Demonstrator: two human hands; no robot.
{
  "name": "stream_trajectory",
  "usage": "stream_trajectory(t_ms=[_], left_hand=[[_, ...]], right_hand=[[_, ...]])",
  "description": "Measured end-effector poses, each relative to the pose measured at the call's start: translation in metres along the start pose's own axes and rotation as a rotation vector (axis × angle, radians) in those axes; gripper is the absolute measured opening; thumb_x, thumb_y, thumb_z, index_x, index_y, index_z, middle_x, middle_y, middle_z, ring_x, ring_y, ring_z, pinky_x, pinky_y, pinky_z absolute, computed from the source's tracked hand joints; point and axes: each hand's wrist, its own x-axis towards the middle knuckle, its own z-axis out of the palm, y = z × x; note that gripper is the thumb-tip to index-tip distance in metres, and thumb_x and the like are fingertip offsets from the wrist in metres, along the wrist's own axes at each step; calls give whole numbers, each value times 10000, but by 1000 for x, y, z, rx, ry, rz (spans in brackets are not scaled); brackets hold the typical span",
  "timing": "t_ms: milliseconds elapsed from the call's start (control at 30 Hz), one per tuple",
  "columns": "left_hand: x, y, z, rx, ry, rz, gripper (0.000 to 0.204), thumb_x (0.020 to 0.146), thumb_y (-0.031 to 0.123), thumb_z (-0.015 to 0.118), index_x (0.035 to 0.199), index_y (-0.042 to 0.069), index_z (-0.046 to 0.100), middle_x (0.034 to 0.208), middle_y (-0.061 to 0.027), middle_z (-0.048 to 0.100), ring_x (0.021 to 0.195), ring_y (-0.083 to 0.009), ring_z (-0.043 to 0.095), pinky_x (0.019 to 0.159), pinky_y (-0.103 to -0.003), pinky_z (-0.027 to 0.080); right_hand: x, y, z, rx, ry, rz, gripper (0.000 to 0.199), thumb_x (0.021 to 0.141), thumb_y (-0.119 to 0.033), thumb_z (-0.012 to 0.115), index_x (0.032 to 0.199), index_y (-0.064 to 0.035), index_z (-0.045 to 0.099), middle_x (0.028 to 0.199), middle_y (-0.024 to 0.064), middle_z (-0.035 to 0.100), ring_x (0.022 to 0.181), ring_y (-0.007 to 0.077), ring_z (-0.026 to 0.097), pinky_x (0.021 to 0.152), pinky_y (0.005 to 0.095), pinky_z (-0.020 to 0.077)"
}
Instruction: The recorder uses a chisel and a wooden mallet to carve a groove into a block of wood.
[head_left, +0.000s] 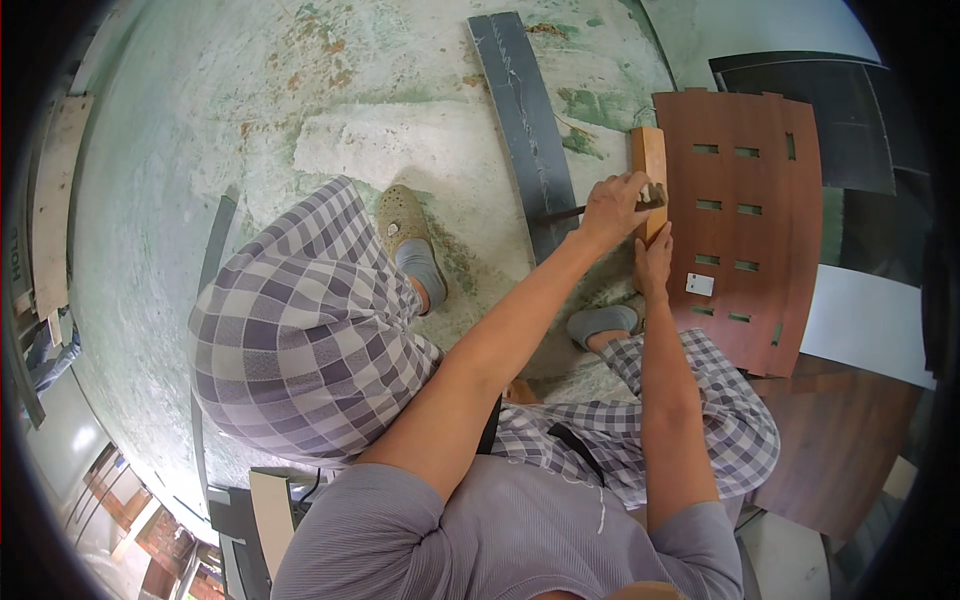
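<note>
My left hand (612, 208) is closed round the dark handle of a hammer (653, 196), whose head sits over a light wooden block (649, 152). Whether the head touches the block, I cannot tell. The block stands along the left edge of a reddish-brown slotted panel (728, 160). At the block's near end my right hand (655, 262) grips it, its fingers partly hidden. On the panel, close to that hand, lies a small white plate with holes (700, 285).
A long dark grey board (522, 120) lies on the worn floor, left of the block. Dark panels (850, 110), a white sheet (868, 322) and a brown board (835, 440) lie to the right. My clog-shod feet (405, 220) flank the work area. Planks (62, 205) line the far left.
</note>
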Motion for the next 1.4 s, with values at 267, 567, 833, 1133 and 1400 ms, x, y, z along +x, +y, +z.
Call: stream_trajectory(t_ms=[267, 567, 833, 1133, 1400], left_hand=[[8, 2, 4, 140, 63, 274, 445, 654, 157, 766, 1056, 138, 575, 932, -58, 546, 919, -290, 542, 892, -425, 393], [3, 4, -1, -86, 76, 290, 371, 676, 119, 710, 1008, 90, 548, 955, -114, 546, 930, -321, 549, 879, -431, 412], [21, 16, -13, -23, 342, 195, 395, 648, 115, 711, 993, 59, 527, 918, -140, 558, 895, -333, 557, 809, -415, 438], [1, 20, 3, -25, 183, 257, 432, 617, 115, 779, 976, 83, 540, 924, -96, 594, 911, -316, 568, 801, -411, 434], [6, 16, -2, 67, 151, 283, 419, 612, 127, 787, 960, 104, 554, 939, -78, 593, 921, -300, 567, 815, -413, 424]], right_hand=[[1, 0, 4, -160, 45, 9, 793, 896, -301, 579, 1480, -71, 94, 1460, 265, 248, 1331, 426, 297, 1012, 562, 352], [-1, -8, 8, -210, 64, 49, 861, 859, -329, 632, 1478, -69, 93, 1458, 242, 254, 1326, 420, 299, 989, 587, 367], [1, -1, 11, -215, 107, 33, 881, 839, -322, 657, 1477, -72, 104, 1441, 236, 278, 1319, 415, 308, 977, 588, 377], [0, 2, 12, -222, 152, 44, 909, 815, -321, 684, 1471, -73, 106, 1420, 230, 293, 1286, 429, 338, 971, 596, 365], [-3, -3, 9, -206, 156, 43, 932, 811, -330, 689, 1473, -76, 84, 1416, 238, 290, 1256, 437, 368, 964, 583, 365]])
